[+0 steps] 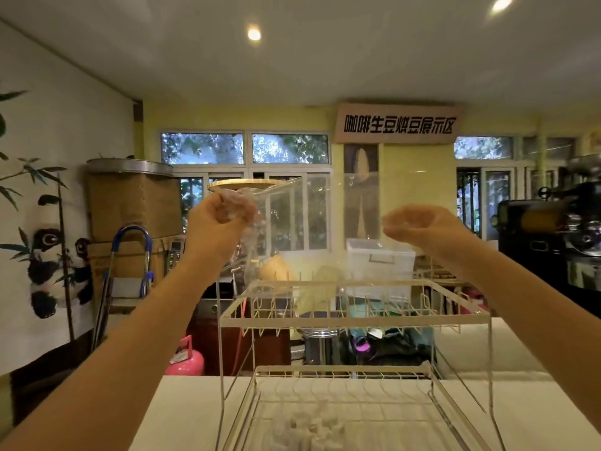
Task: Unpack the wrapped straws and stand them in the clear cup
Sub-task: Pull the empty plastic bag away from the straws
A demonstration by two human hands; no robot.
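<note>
Both arms are reaching up in the middle of the frame. The left hand [221, 219] is squeezing a crumpled clear wrapper [276, 203] in curled fingers. The right hand [422, 227] is blurry, fingers bent; I cannot tell its grip. Below, a white wire rack [354, 320] is sitting on the table [182, 415].

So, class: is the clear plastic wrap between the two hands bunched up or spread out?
Mostly spread: the clear plastic wrap stretches between the left hand and right hand, bunched only at the left.
</note>
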